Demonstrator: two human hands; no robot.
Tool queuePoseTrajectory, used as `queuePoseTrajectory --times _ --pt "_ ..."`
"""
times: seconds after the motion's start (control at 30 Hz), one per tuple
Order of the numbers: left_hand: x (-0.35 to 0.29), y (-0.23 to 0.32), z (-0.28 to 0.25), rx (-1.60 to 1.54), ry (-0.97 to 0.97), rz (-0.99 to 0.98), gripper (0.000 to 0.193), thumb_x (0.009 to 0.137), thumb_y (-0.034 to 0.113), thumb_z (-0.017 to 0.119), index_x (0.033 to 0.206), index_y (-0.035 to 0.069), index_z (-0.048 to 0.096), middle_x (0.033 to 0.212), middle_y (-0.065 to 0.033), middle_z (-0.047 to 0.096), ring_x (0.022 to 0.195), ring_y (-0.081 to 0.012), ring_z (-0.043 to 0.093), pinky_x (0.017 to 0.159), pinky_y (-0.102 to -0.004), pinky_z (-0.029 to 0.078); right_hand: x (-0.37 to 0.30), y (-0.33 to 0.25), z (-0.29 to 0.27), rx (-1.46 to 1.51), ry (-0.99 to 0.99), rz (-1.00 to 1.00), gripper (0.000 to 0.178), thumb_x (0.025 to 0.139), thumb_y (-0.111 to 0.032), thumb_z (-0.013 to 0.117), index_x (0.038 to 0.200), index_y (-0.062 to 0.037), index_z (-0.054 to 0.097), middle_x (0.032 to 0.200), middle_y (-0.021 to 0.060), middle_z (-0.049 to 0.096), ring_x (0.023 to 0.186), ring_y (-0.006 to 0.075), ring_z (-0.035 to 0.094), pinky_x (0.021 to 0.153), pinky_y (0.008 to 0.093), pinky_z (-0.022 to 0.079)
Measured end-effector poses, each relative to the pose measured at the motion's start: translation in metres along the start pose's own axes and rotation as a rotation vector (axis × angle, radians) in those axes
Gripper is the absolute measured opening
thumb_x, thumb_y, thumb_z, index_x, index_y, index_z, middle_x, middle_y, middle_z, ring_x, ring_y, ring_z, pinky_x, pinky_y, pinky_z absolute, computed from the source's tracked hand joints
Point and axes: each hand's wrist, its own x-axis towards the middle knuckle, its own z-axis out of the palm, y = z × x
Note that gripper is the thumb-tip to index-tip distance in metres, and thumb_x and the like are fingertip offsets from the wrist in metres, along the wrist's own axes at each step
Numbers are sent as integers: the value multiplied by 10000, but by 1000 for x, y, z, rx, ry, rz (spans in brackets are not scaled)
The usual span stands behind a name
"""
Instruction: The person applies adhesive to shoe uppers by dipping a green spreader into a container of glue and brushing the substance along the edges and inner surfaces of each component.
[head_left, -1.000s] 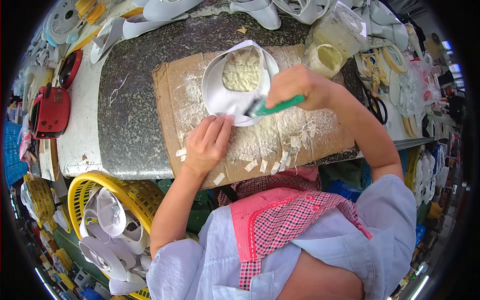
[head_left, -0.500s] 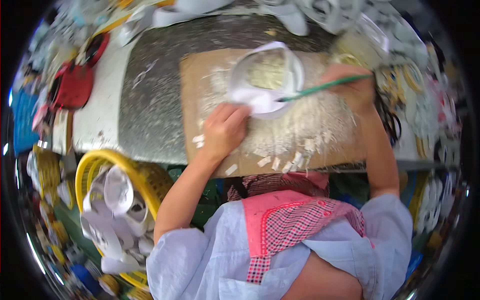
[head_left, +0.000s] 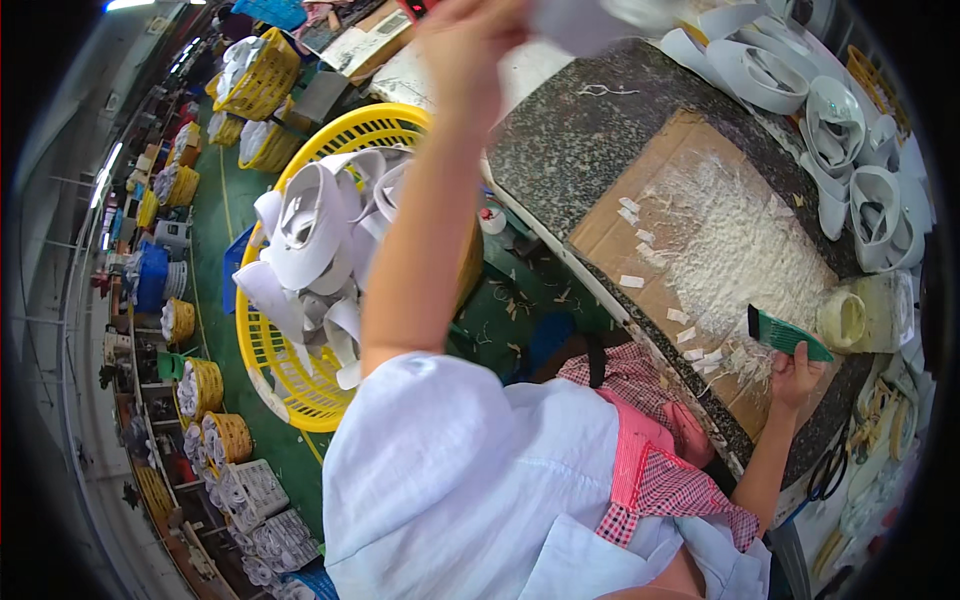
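Note:
At the top edge my left hand, smeared by motion and partly cut off, is closed on a white piece that looks like a shoe upper. Between the fingers and thumb of my right hand is a flat green brush with dark bristles pointing left. The brush hangs over a cardboard sheet, which is crusted with pale dried residue and small white scraps. Just right of the brush stands a clear tub with a round opening coated in a yellowish substance.
A yellow basket full of white looped uppers stands beside the dark speckled tabletop. More white uppers lie along the table's far side. Black-handled scissors lie near the right edge. Several filled baskets line the green floor.
The view has swung left. My left hand has carried the white upper off the cardboard, up and leftward past the basket. The brush has come away from the upper and now sits near the tub.

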Motion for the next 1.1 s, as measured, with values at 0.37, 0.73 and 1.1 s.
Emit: queuePoseTrajectory --times 0.37,0.73,1.1 --pt "-158 70 -199 1886 568 -124 257 744 231 614 883 16 590 652 -77 576 575 -211 556 573 -355 443 0 11 -1 -6 22 -48 49 829 -58 500 816 -11 493 645 45 514 456 84 432 412 199 328" --pt "-87 -39 -4 1085 -357 419 277 684 105 630 952 65 577 912 -111 572 851 -285 536 753 -365 426 -2 12 -26 55 302 -142 68 811 -65 530 836 -3 541 711 51 562 504 86 449 443 200 331" --pt "-199 -111 178 868 -1122 409 490 732 300 569 1146 77 431 1273 -147 339 1179 -316 308 909 -462 320 -2 11 -35 177 556 -217 67 803 -72 542 842 -18 537 756 48 568 538 103 486 429 211 349"
